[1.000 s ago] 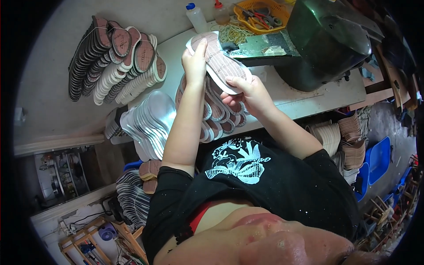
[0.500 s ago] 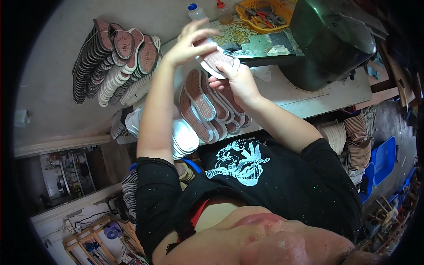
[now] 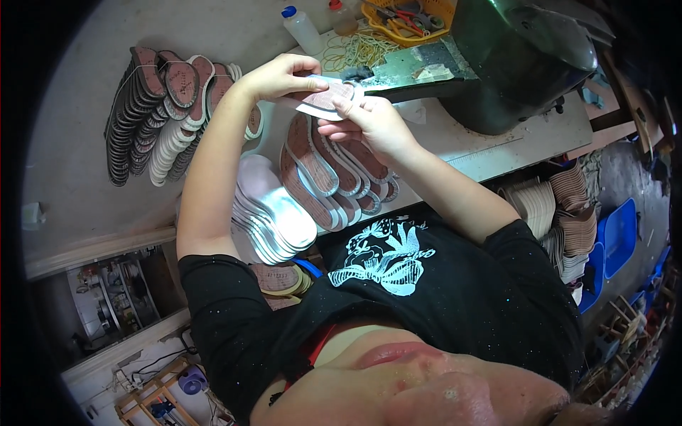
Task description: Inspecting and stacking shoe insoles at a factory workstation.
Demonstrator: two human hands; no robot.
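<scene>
Above the work table I hold a shoe insole (image 3: 325, 99) with a brownish-pink face and a white edge, between both hands. My left hand (image 3: 290, 77) grips its left end, thumb on top and fingers curled at the far side. At the right end my right hand (image 3: 373, 124) pinches it between thumb and fingers. The insole's underside is hidden. Just below my hands lie several overlapping pink insoles (image 3: 312, 160) with pale rims. Left of those, a fanned stack of white insole pieces (image 3: 288, 220) catches bright light.
Tied bundles of insoles (image 3: 142, 106) stand at the left. Behind my hands is a dark green machine (image 3: 526, 64) with a flat arm (image 3: 419, 71). Rubber bands (image 3: 355, 51), a blue-capped bottle (image 3: 302, 32) and a yellow tool basket (image 3: 408, 34) lie farther back. Blue bins (image 3: 616, 241) stand right.
My left hand has come down onto the insole and now grips its left end. The right hand still pinches the other end. The whole view has shifted slightly.
</scene>
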